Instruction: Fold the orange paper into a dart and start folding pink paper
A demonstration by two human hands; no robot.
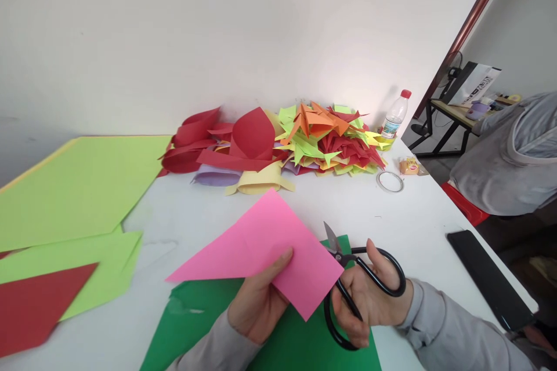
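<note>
Pinched in my left hand [263, 298], thumb on top, is a folded sheet of pink paper [278, 243] with pointed corners. My right hand [365, 293] has its fingers through the black handles of a pair of scissors [334, 243]. The scissors' blades are parted and point up and away, close to the pink paper's right corner; whether they touch it I cannot tell. Beneath both hands lies green paper [195, 313] on the white table [183, 203].
Folded paper shapes [322, 139] and red curled paper pieces [252, 139] are heaped along the wall. Light green sheets [87, 185] and red paper [39, 307] lie left. At right are a bottle [395, 116], a tape roll [390, 182], a black object [487, 278] and a seated person [509, 156].
</note>
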